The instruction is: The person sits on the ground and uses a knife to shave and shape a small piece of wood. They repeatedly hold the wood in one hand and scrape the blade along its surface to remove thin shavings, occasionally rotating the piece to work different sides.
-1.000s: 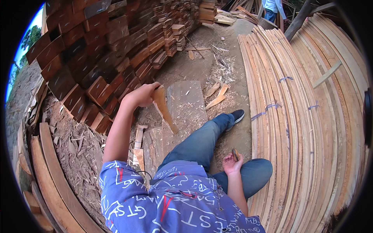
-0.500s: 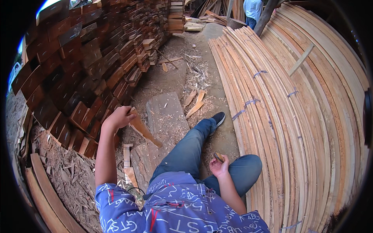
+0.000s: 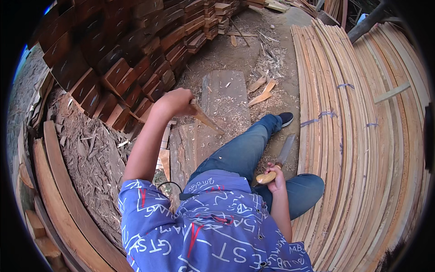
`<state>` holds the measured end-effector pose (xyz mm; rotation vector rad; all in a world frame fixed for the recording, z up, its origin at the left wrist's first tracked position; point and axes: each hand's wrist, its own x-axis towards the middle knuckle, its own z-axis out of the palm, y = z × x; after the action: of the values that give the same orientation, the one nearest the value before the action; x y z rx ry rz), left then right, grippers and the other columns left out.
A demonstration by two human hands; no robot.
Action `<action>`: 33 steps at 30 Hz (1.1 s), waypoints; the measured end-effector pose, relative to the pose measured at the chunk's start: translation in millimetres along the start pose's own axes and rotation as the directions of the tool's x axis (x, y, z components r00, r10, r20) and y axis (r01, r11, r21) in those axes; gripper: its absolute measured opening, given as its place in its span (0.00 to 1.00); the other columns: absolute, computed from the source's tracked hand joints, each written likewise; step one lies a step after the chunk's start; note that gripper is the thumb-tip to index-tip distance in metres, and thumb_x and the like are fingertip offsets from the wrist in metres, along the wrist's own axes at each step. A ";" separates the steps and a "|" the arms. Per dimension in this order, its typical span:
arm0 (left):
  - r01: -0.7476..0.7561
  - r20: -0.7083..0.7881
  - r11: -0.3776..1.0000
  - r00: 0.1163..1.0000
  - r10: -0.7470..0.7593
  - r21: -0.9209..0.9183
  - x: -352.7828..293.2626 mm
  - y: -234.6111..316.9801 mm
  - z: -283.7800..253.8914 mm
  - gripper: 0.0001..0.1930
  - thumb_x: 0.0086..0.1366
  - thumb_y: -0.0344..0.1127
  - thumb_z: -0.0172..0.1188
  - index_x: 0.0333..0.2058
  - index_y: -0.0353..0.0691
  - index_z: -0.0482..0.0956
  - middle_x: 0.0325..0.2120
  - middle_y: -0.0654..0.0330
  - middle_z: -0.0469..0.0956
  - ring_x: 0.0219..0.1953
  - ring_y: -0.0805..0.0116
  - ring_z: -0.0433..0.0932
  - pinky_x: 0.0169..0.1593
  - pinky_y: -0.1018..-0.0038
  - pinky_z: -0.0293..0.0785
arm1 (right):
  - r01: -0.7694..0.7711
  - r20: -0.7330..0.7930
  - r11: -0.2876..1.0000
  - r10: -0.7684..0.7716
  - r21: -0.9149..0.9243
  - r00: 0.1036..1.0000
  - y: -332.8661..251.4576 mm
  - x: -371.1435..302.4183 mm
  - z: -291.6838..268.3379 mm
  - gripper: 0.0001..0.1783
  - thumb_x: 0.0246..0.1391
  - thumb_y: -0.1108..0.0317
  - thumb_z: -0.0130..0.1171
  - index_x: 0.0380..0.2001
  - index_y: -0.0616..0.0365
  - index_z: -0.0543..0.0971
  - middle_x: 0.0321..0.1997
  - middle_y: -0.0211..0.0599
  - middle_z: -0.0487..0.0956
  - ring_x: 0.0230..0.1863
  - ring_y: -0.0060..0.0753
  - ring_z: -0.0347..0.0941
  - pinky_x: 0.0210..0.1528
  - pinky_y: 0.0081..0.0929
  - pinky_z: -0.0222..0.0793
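Observation:
My left hand (image 3: 176, 102) is raised over the ground with its fingers closed round the upper end of a flat wedge-shaped piece of wood (image 3: 209, 123), whose lower end slants down to the right. By my bent right knee, my right hand (image 3: 276, 180) grips a knife by its rounded light-wood handle (image 3: 266, 177). The knife's grey metal blade (image 3: 287, 148) points away from me. Below the left hand lies a worn, thick plank (image 3: 229, 102) sprinkled with shavings.
Stacked dark timber blocks (image 3: 122, 54) rise at the left. Long bundled boards (image 3: 326, 136) tied with strips lie along the right. Wood offcuts (image 3: 263, 94) lie beyond the plank. Curved slabs (image 3: 68, 199) edge the bark-littered ground at near left.
The view has tilted down and turned left. The knife has turned in my right hand, so its blade and handle now show. My left hand keeps hold of the wood piece.

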<state>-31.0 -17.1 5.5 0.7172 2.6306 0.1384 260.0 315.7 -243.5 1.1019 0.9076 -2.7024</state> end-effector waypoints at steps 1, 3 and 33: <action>-0.026 -0.022 1.000 0.999 0.026 -0.011 0.1 -1.6 7.9 0.17 0.53 0.44 0.71 0.33 0.36 0.85 0.29 0.45 0.82 0.37 0.46 0.82 0.41 0.58 0.77 | 0.006 0.007 0.998 -0.006 -0.070 1.000 2.3 -4.4 1.7 0.17 0.48 0.74 0.54 0.45 0.60 0.72 0.28 0.38 0.74 0.30 0.33 0.74 0.39 0.32 0.75; -0.095 -0.071 0.995 0.993 0.093 -0.025 4.1 -0.8 18.3 0.16 0.54 0.44 0.70 0.33 0.36 0.85 0.29 0.45 0.82 0.36 0.45 0.81 0.40 0.57 0.76 | 0.034 0.019 0.979 -0.031 -0.200 0.999 3.1 -13.2 9.0 0.18 0.48 0.75 0.54 0.46 0.61 0.71 0.26 0.39 0.74 0.27 0.34 0.74 0.34 0.33 0.76; -0.261 -0.360 0.328 0.887 -0.290 -0.908 48.3 21.3 99.6 0.15 0.64 0.41 0.65 0.36 0.30 0.83 0.28 0.65 0.81 0.29 0.79 0.75 0.35 0.77 0.71 | -0.035 -0.077 0.967 0.056 0.251 0.995 -5.8 3.1 4.9 0.11 0.46 0.70 0.55 0.35 0.58 0.72 0.29 0.32 0.73 0.31 0.28 0.71 0.44 0.26 0.72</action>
<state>-18.0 24.6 -98.4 0.1833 2.2589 1.9232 253.0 318.2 -239.9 1.2710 0.5532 -2.8083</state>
